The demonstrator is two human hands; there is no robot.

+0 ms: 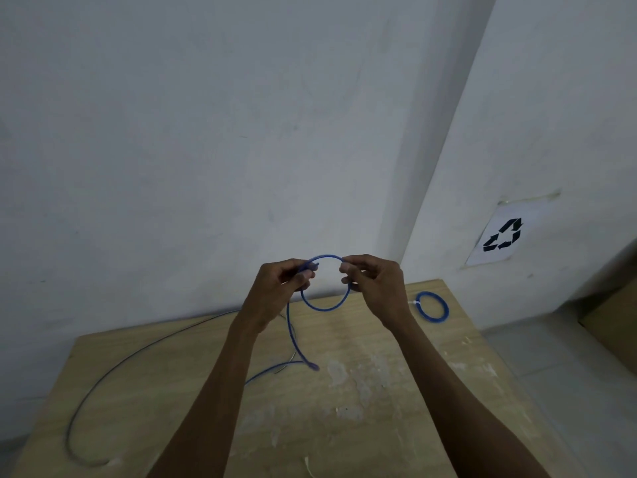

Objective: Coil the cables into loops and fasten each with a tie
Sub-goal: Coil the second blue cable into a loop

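forearms: two, bare, reaching from the near edge up the middle of the view.
surface (379,426): one, pale wood with white scuffs, set against a wall.
hands: two, raised over the far part of the surface, level with each other and a little apart.
left hand (284,288): thumb and fingers pinch the loop's left side, where a cable end sticks out to the right.
right hand (375,286): fingertips pinch the loop's right side.
blue cable (324,308): one in the hands, bent into one round loop that stands upright and faces the camera; its tail drops from the left hand to the surface and ends in a plug (313,366) pointing right.
blue stretch (272,369): one, running left from the plug under the left forearm; cannot tell whether it is the same cable.
coil (431,319): one, blue, flat at the far right corner, wider left to right, with a white tie (412,302) on its left.
black cable (148,346): one, loose, a long arc from the far edge to the near left.
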